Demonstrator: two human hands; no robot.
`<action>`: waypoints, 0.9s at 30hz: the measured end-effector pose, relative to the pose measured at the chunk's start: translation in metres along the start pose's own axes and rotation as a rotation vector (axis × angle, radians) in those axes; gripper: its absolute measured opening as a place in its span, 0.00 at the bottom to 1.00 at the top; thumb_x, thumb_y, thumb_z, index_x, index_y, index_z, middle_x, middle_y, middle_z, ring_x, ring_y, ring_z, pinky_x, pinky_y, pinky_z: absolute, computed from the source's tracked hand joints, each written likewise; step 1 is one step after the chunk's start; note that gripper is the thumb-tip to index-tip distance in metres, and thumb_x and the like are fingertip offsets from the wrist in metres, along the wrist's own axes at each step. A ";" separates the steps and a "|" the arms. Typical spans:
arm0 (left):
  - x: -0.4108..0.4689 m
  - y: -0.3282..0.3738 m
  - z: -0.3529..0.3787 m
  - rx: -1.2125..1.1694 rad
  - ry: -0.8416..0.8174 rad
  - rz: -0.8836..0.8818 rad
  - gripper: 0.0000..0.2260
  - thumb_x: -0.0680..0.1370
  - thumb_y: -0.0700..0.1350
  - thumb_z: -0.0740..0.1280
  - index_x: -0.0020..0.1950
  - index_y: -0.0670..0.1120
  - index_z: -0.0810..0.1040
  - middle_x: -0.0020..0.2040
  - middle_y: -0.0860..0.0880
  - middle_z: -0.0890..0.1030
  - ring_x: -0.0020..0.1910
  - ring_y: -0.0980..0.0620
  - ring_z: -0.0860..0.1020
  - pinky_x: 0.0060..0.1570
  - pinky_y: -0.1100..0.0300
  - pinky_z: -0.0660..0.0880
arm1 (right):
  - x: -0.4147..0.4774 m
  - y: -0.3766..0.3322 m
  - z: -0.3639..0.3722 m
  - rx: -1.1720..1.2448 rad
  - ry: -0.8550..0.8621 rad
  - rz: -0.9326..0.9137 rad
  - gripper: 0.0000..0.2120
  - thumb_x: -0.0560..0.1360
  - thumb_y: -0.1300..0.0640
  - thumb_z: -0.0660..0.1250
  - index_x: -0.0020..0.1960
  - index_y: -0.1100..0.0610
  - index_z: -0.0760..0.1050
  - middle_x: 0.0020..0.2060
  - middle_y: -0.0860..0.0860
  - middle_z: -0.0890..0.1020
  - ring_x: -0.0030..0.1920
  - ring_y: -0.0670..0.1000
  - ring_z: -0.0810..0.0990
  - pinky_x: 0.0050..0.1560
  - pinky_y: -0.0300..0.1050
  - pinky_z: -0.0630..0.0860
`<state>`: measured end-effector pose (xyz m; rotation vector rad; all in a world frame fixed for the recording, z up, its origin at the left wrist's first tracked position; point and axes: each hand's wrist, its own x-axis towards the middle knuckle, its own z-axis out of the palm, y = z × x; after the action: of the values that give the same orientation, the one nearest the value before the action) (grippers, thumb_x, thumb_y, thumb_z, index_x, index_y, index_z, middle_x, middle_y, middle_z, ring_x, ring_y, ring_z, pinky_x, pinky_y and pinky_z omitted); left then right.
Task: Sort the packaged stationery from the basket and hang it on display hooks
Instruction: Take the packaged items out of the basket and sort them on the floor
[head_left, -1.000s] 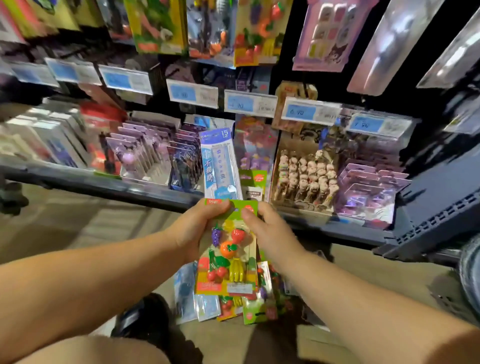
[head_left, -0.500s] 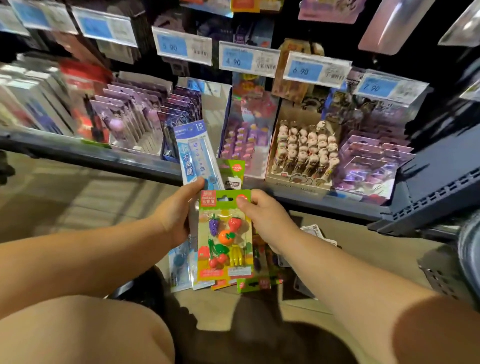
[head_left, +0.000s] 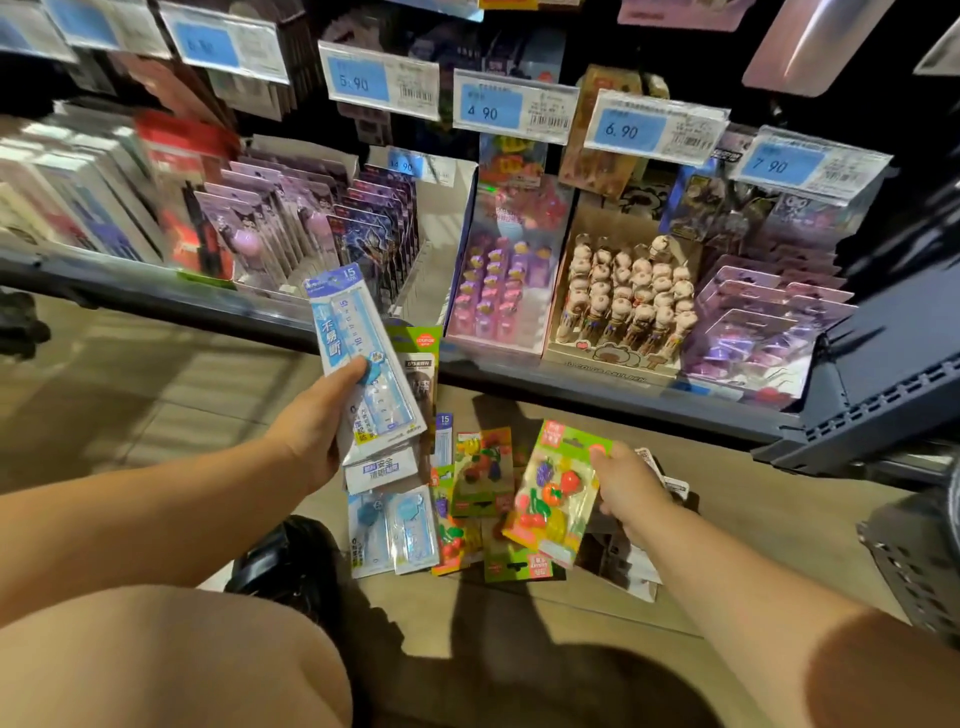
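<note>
Fruit-eraser pack, a glossy green card with bumpy moulded fruits, hangs tilted from the right hand, whose thumb and fingers pinch its top corner. Below it, flat packets lie spread on the plank-patterned floor. The left hand clamps a long, clear-plastic ruler pack before the shelf lip.

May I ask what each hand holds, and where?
The left hand grips a blue packaged ruler by its lower half; the right hand pinches a green fruit eraser pack by its top corner.
</note>
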<state>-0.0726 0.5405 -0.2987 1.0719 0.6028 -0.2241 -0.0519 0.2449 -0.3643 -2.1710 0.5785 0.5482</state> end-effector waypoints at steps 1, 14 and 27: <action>0.001 -0.001 -0.002 0.006 -0.006 -0.004 0.13 0.81 0.51 0.61 0.62 0.46 0.74 0.49 0.44 0.85 0.41 0.47 0.85 0.36 0.53 0.83 | 0.006 0.005 0.004 -0.096 -0.033 0.008 0.17 0.83 0.50 0.53 0.63 0.61 0.70 0.51 0.62 0.78 0.48 0.59 0.75 0.49 0.51 0.73; 0.000 -0.017 0.002 0.090 -0.162 -0.132 0.18 0.77 0.53 0.63 0.61 0.44 0.76 0.48 0.43 0.85 0.42 0.47 0.85 0.38 0.55 0.82 | -0.003 -0.022 0.027 -0.087 0.012 -0.089 0.14 0.82 0.50 0.57 0.65 0.52 0.72 0.61 0.54 0.78 0.59 0.57 0.76 0.55 0.45 0.70; -0.009 -0.022 0.026 0.055 -0.296 -0.207 0.14 0.80 0.53 0.59 0.52 0.45 0.78 0.40 0.44 0.85 0.35 0.48 0.84 0.32 0.57 0.81 | -0.058 -0.068 0.042 0.512 -0.217 -0.304 0.15 0.76 0.53 0.69 0.51 0.42 0.63 0.48 0.54 0.84 0.46 0.52 0.84 0.48 0.51 0.80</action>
<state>-0.0808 0.5060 -0.3012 1.0056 0.4415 -0.5720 -0.0679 0.3297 -0.3158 -1.6462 0.2286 0.4079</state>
